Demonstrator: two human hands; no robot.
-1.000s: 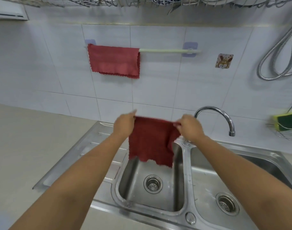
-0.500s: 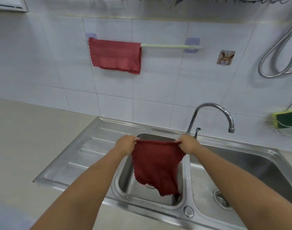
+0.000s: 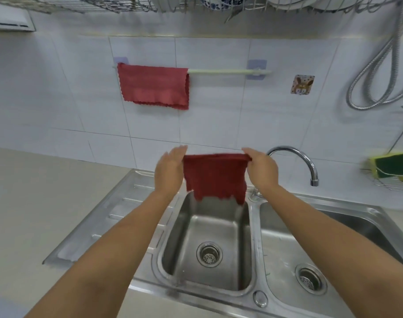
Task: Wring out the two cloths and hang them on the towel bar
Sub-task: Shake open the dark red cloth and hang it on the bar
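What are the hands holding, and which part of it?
A dark red cloth, held by its top edge: left hand at one top corner, right hand at the other.

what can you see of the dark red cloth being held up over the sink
The dark red cloth looks like soft, textured fabric with a wavy lower edge. It hangs spread flat, its top edge stretched level between the left hand and right hand, which pinch its upper corners. It hangs above the left stainless steel sink basin, below the pale green towel bar, touching neither.
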